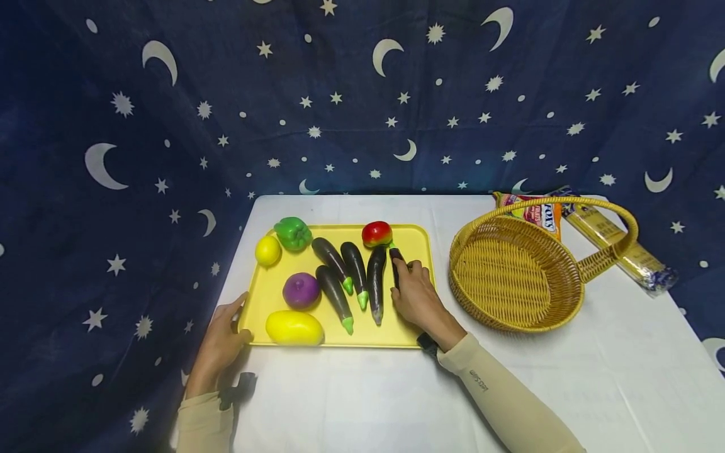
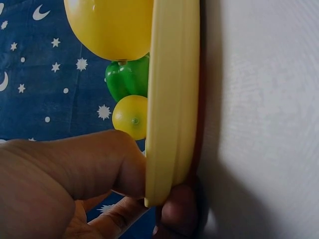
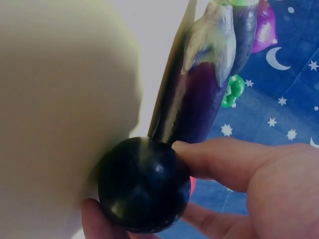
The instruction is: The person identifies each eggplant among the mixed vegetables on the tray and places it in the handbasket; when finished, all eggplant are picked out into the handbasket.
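My left hand (image 1: 219,340) grips the near left corner of a yellow tray (image 1: 362,340); in the left wrist view the thumb lies on the rim and fingertips show under it. At the tray's right side my right hand (image 1: 418,297) holds a dark eggplant (image 3: 144,184) between thumb and fingers, its green stem end pointing away. Just left of it lies another eggplant (image 1: 376,283), with several more eggplants (image 1: 335,297) fanned out beside. A red mango-like fruit (image 1: 376,234) sits behind them.
Also on the tray are a green bell pepper (image 1: 293,233), a yellow lemon (image 1: 268,251), a purple round vegetable (image 1: 301,290) and a yellow melon-like fruit (image 1: 294,328). To the right stands a wicker basket (image 1: 515,277) with a tall handle, snack packets (image 1: 546,217) behind it.
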The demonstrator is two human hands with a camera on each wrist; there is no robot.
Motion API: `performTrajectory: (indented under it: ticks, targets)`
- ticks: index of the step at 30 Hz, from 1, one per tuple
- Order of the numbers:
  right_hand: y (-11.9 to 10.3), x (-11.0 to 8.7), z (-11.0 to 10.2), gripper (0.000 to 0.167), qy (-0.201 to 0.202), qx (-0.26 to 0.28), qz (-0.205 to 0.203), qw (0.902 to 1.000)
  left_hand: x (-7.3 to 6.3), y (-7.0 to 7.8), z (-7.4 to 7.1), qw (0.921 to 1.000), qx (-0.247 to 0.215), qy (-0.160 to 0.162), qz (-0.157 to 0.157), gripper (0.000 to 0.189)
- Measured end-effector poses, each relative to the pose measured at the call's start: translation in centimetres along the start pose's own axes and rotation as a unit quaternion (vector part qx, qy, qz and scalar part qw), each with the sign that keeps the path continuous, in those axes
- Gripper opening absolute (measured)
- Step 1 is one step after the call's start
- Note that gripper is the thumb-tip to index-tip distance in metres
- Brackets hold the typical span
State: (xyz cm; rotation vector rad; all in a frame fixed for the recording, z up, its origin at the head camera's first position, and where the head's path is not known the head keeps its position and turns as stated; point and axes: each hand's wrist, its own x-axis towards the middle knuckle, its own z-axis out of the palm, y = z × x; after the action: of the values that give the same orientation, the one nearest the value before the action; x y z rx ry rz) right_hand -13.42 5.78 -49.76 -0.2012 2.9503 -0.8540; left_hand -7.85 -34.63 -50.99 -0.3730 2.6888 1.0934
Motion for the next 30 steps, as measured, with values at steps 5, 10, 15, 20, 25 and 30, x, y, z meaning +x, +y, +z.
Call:
performTrajectory:
  ticks: [5, 10, 15, 20, 25, 30]
  targets:
    - [0.0, -0.3, -0.5, 0.069, -0.001, -0.011, -0.008, 0.9999, 0.0, -0.1, -0.1, 0.9999, 0.0, -0.002, 0.01, 0.092]
    - [-0.1, -0.9, -1.6, 0.069, -0.005, -0.024, -0.032, 0.9992, 0.0, -0.2, -0.2, 0.9999, 0.001, -0.005, 0.013, 0.093]
    - [0.1, -2.2, -3.2, 0.068, -0.009, -0.026, -0.069, 0.9972, 0.0, 0.0, -0.2, 0.9999, -0.003, -0.011, -0.004, 0.094]
    - [0.9, -3.7, -4.9, 0.067, 0.007, -0.04, -0.109, 0.9932, 0.2, 0.1, -0.3, 0.9996, -0.007, -0.016, -0.021, 0.096]
    - [2.7, -5.2, -6.9, 0.067, 0.028, -0.052, -0.193, 0.9793, 0.2, 0.0, -0.2, 0.9997, -0.003, -0.017, -0.018, 0.096]
    - [4.9, -6.6, -9.2, 0.074, 0.062, -0.095, -0.308, 0.9444, 0.2, -0.1, -0.2, 0.9996, -0.005, -0.021, -0.016, 0.096]
